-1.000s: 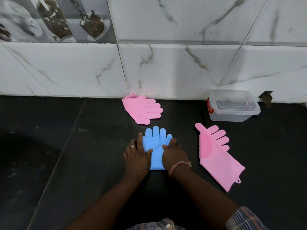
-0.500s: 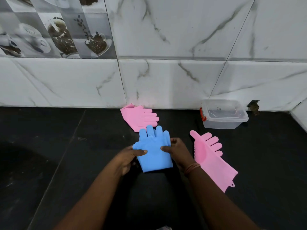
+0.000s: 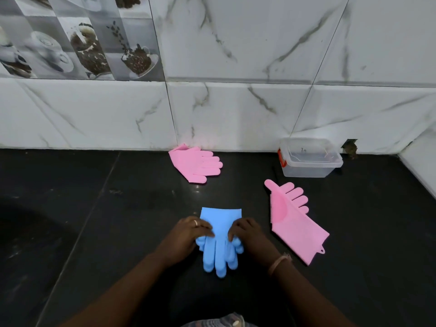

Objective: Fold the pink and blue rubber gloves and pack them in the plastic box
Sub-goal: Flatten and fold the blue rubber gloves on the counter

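A blue rubber glove [image 3: 220, 234] lies on the black counter [image 3: 118, 232] in front of me, fingers pointing toward me and cuff away. My left hand [image 3: 188, 234] grips its left side and my right hand [image 3: 247, 234] grips its right side. A folded pink glove [image 3: 195, 164] rests near the wall. A second pink glove [image 3: 295, 220] lies flat to the right of my right hand. The clear plastic box [image 3: 309, 169], with a red latch, stands open at the back right beside the wall.
A marble-tiled wall [image 3: 236, 109] runs along the back of the counter, with a side wall [image 3: 420, 161] at the far right. A small dark hole [image 3: 351, 149] sits in the wall just right of the box.
The blue glove was turned around: its fingers pointed at the wall before and now point toward me. Both hands stayed on its sides. The view tilted up slightly.
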Demonstrator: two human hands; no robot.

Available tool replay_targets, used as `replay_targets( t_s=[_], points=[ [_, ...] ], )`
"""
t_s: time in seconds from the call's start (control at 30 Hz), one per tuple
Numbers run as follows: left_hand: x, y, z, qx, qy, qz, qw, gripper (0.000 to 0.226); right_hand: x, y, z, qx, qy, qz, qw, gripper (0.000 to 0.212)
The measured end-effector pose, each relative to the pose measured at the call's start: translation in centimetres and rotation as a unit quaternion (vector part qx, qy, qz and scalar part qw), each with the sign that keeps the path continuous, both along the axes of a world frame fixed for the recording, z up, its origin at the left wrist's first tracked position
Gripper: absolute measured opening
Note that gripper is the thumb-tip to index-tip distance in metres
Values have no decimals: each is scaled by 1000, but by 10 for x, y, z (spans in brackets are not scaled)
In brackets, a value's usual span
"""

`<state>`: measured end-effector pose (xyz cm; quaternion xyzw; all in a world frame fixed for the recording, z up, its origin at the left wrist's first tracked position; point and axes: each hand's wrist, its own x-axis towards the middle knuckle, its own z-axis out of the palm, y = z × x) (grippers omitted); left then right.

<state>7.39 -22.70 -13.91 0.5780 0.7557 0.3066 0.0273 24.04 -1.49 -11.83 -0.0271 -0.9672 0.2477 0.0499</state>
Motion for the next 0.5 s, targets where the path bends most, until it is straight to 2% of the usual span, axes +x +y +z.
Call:
replay_targets(
  t_s=[0.13,0.2,0.27,0.37,0.43,0.5],
  points=[
    [6,-15,5,-77,5,-16,997,60,12,3,3,-35,-16,39,999,33],
    [10,-23,10,-81,11,-16,997,66,23,8,4,-80,13,31,996,28],
    [18,-32,13,-45,-6,2,999,64,32,11,3,-131,76,-60,987,27],
    [28,-31,14,38,-59,74,995,54,23,6,8,-99,100,-164,976,29],
    [33,-15,15,40,-83,131,987,47,6,-7,11,-92,113,-182,972,22],
    [40,5,12,-11,-100,191,976,42,-11,-23,3,-79,81,-205,972,32]
  ],
)
